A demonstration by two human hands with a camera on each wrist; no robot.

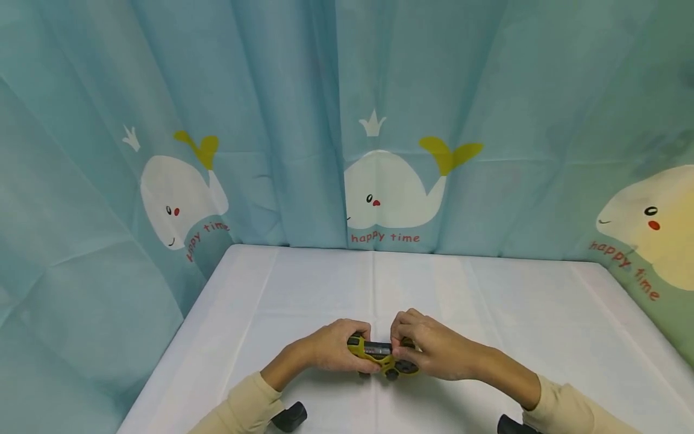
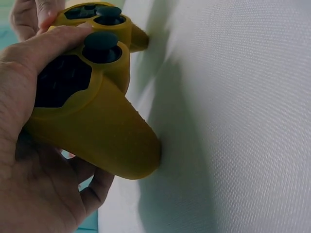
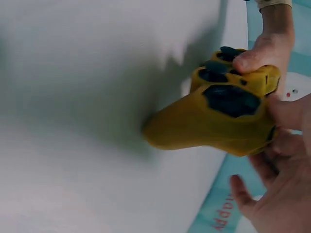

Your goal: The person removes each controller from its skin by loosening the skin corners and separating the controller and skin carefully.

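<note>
A yellow game controller (image 1: 384, 363) with black buttons and two thumbsticks is held between both hands, low over the white tabletop at the middle front. My left hand (image 1: 335, 346) grips its left side; in the left wrist view the thumb (image 2: 58, 41) lies across the top face beside a thumbstick (image 2: 102, 47), and fingers curl behind. At the other end, my right hand (image 1: 434, 345) pinches the controller's shoulder edge. The right wrist view shows the right thumb (image 3: 285, 112) on that edge, other fingers bent behind it, and the right handle (image 3: 180, 124) pointing toward the cloth.
White cloth (image 1: 461, 289) with fold creases covers the table. A blue curtain (image 1: 282, 181) printed with whales hangs along the back and both sides. Black devices show under the left wrist (image 1: 290, 417) and the right wrist (image 1: 512, 425).
</note>
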